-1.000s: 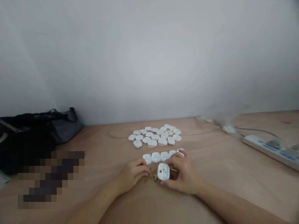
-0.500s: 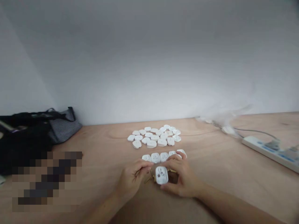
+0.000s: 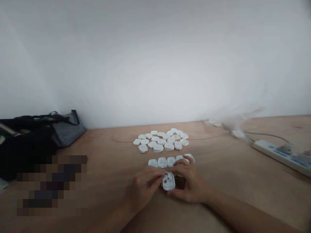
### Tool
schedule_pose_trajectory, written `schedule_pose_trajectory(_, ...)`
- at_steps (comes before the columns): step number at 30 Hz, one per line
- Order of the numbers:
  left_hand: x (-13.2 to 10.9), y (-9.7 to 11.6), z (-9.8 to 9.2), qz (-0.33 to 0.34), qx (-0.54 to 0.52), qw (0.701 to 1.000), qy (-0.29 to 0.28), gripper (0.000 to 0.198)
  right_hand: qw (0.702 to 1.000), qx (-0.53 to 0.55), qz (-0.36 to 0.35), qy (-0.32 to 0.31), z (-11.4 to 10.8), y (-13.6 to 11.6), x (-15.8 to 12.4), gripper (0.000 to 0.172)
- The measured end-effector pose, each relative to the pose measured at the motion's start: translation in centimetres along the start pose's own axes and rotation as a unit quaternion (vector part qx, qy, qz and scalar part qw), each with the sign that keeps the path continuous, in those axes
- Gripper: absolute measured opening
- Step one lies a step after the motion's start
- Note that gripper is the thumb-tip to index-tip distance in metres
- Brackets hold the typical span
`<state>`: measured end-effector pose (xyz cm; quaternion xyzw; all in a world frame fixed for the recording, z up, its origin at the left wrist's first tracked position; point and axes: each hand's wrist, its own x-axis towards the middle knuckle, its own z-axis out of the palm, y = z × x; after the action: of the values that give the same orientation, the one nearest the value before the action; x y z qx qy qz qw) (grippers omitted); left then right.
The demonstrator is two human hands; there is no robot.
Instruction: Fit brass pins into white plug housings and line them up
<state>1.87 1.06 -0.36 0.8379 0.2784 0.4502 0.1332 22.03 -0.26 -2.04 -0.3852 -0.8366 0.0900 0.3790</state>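
Observation:
My right hand (image 3: pixel 191 184) grips a white plastic plug housing (image 3: pixel 168 181) upright just above the wooden table (image 3: pixel 230 168). My left hand (image 3: pixel 144 187) is pinched against the housing's left side; what its fingertips hold is hidden. Just beyond my hands lies a short row of white housings (image 3: pixel 167 161). Farther back lies a loose cluster of several more white housings (image 3: pixel 161 141).
A white power strip (image 3: pixel 282 155) with a cable lies at the right. A black and striped bag (image 3: pixel 36 139) sits at the left by the wall. A pixelated patch covers the table's near left. A grey wall closes off the back.
My left hand has moved right from the small brass pieces on the table up to the housing. The housing has tilted a little in my right hand.

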Motion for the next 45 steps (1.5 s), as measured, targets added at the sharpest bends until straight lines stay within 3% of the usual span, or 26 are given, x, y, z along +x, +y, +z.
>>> schedule_pose_trajectory(8, 0.0, -0.4, 0.2, 0.008, -0.031, 0.999, -0.032, 0.016, 1.0, 0.011, 0.0, 0.001, 0.0, 0.0, 0.0, 0.05)
schedule_pose_trajectory(29, 0.0, -1.2, 0.7, 0.075, -0.054, 0.995, 0.04, 0.017, 1.0, 0.011, -0.01, -0.006, 0.1, -0.1, -0.1, 0.054)
schedule_pose_trajectory(38, -0.2, -1.6, 0.6, 0.067, -0.057, 0.996, 0.018, 0.02, 1.0, 0.017, -0.012, 0.001, 0.1, 0.1, -0.1, 0.055)
schedule_pose_trajectory(43, -0.4, -0.9, 0.1, 0.077, 0.039, 0.996, -0.033, 0.022, 1.0, 0.002, -0.008, 0.016, 0.2, 0.0, -0.2, 0.056)
schedule_pose_trajectory(45, -0.6, -0.7, -0.3, 0.067, 0.08, 0.994, -0.022, 0.029, 1.0, -0.006, -0.001, 0.017, 0.2, 0.1, -0.3, 0.054)
